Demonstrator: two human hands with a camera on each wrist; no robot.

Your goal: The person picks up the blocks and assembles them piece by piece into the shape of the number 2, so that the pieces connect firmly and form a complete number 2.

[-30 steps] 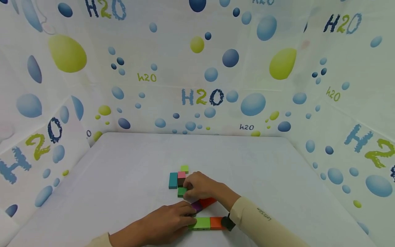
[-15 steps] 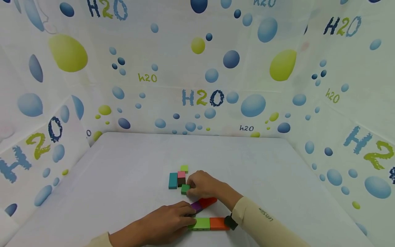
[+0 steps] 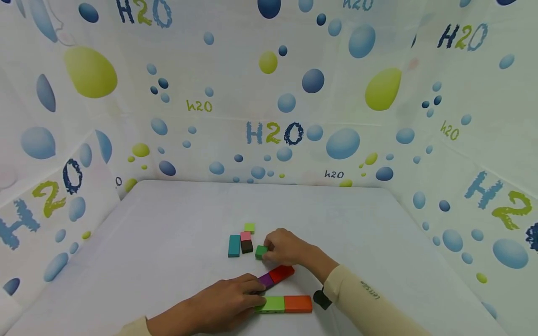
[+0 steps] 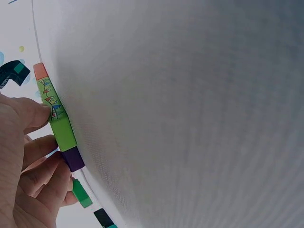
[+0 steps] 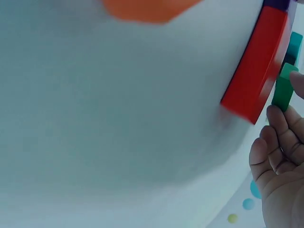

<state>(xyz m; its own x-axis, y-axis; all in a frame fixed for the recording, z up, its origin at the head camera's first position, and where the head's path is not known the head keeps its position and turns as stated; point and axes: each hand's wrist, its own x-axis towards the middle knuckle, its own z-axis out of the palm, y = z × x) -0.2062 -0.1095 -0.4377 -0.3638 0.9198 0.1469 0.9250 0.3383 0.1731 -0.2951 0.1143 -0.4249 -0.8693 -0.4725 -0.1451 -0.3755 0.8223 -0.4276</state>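
Note:
My right hand (image 3: 287, 246) pinches a small green block (image 3: 261, 252) between thumb and fingertips, also visible in the right wrist view. My left hand (image 3: 229, 298) rests at the left ends of two block rows. Its thumb touches a lime green block (image 4: 62, 130), and its fingertips lie at a purple block (image 3: 265, 281) that they partly cover. End to end with the purple block is a red block (image 3: 281, 273), the pair lying at a slant. An orange block (image 3: 298, 304) continues the lime green one in a straight row nearer me.
Beyond the hands stand a teal block (image 3: 234, 246), a dark brown block (image 3: 246, 246), a pink block (image 3: 245, 235) and a small lime block (image 3: 250, 228). A black wrist device (image 3: 322, 299) sits under the right sleeve. Patterned sheets wall the white table (image 3: 168, 224).
My right hand has drawn the green block to the right, away from the brown and teal blocks. The brown block now sits slightly turned. My left hand has stayed put.

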